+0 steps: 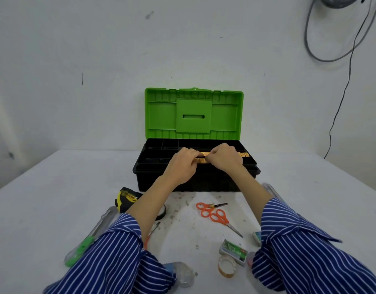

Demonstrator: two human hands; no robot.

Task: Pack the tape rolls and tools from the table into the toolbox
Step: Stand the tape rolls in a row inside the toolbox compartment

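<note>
Pinching yellow tape strip (201,160) with left hand (181,166), right hand (223,158) over open toolbox (144,179).

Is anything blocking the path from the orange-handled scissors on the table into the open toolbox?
Nothing visible. The two orange-handled scissors lie on bare white table in front of the black toolbox, whose green lid stands open. Both hands hold a yellow item over the tray, occupying that spot.

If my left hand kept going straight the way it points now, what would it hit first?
Most likely the yellow item that the left hand already pinches over the toolbox, then the right hand just beyond. Depth is hard to judge.
</note>
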